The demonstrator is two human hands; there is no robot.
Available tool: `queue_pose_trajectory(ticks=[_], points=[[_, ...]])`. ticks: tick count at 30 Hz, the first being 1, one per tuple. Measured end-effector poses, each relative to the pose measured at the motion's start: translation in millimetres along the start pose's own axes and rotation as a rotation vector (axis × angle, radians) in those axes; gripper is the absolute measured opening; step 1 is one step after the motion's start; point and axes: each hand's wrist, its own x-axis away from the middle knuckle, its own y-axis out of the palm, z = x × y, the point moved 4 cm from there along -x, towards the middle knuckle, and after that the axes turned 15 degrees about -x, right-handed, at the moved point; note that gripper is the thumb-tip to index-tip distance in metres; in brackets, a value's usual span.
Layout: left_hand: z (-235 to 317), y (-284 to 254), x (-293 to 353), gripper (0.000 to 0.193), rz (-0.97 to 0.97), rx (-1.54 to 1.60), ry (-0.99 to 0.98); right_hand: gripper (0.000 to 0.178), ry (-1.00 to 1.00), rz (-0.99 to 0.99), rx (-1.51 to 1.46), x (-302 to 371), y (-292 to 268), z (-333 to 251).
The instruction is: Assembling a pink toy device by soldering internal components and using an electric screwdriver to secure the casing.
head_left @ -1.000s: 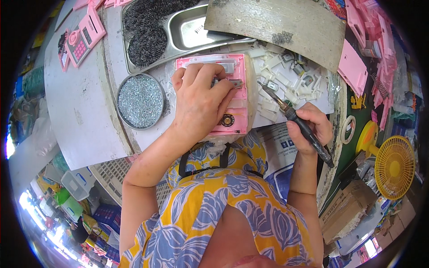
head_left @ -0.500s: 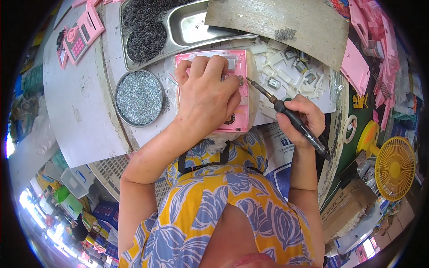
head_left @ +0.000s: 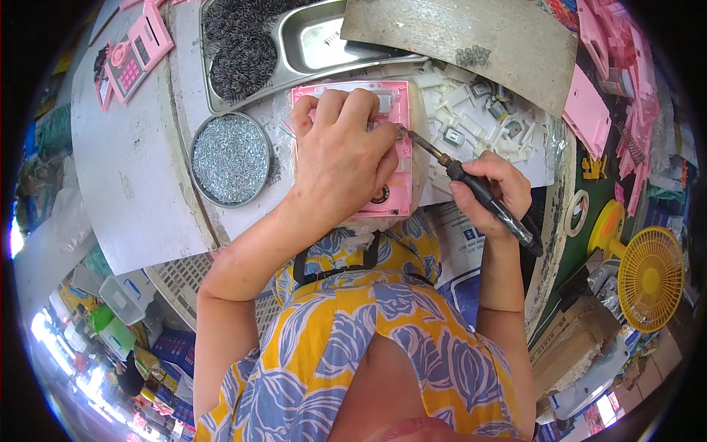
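Note:
A pink plastic casing (head_left: 401, 193) with an open back lies before me on a clear bag. My left hand (head_left: 340, 151) rests over it, its fingers curled and closed near the casing's right side; whatever they pinch is hidden beneath them. In my right hand (head_left: 497, 193) is a soldering iron (head_left: 479, 188), gripped by its black handle and pointing up and left. Its tip meets or nearly meets a small metal part (head_left: 401, 132) beside my left fingertips. Thin wires (head_left: 287, 131) stick out at the casing's left.
A round tin of small screws (head_left: 230, 160) stands left of the casing. Behind is a metal tray (head_left: 313, 72) with dark springs. White plastic parts (head_left: 471, 121) lie to the right, under a metal sheet (head_left: 456, 40). A pink keypad casing (head_left: 136, 59) lies far left; a yellow fan (head_left: 650, 278) is at right.
The soldering iron has moved a little left and up, bringing its tip onto or against the small metal part. My left hand has stayed nearly still over the casing.

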Motion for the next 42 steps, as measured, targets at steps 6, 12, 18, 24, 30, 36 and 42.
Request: queue_pose_trajectory(ticks=[6, 12, 18, 24, 30, 36, 42], points=[[0, 0, 0, 0.012, -0.003, -0.012, 0.005, 0.029, -0.037, 0.055, -0.049, -2, -4, 1], [0, 0, -1, 0.010, 0.049, 0.026, -0.001, 0.030, -0.025, 0.103, -0.083, 3, -15, -6], [1, 0, -1, 0.009, 0.045, 0.020, 0.001, 0.030, -0.048, 0.137, -0.079, 2, -18, -6], [0, -1, 1, 0.019, 0.024, -0.017, 0.009, 0.031, -0.057, 0.133, -0.052, 0, -18, -8], [-57, -38, 2, 0.046, -0.035, 0.092, 0.032, 0.033, -0.100, 0.170, -0.103, 4, -28, -8], [-82, -33, 19, 0.028, -0.240, 0.059, 0.300, 0.033, -0.124, 0.108, -0.048, -8, -30, -16], [-71, -27, 19, 0.010, -0.078, 0.552, -0.102, 0.037, 0.028, 0.348, -0.251, -5, -11, -9]])
